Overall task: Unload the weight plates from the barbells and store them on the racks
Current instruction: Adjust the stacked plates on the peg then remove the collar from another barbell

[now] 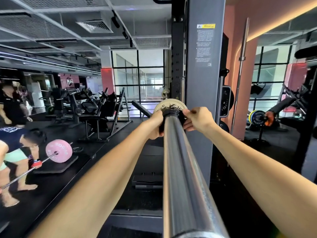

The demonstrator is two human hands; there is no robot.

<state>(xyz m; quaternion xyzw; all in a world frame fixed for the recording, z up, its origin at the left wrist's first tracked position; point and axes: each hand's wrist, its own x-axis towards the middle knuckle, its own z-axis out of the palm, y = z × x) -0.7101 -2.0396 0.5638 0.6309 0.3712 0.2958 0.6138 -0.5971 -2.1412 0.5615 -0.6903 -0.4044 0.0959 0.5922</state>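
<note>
Both hands, left hand (pixel 155 123) and right hand (pixel 197 120), clamped on collar (pixel 172 113) against plate (pixel 169 104).

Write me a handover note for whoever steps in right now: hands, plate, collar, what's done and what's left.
Left hand: grips the black collar from the left side.
Right hand: pinches the collar from the right side.
Barbell sleeve: runs straight away from the camera; the collar sits against a pale weight plate, beside the grey rack upright.
Done: nothing visibly unloaded from this bar.
Left: release the collar, slide it off, pull the plate, store it on a rack.
</note>
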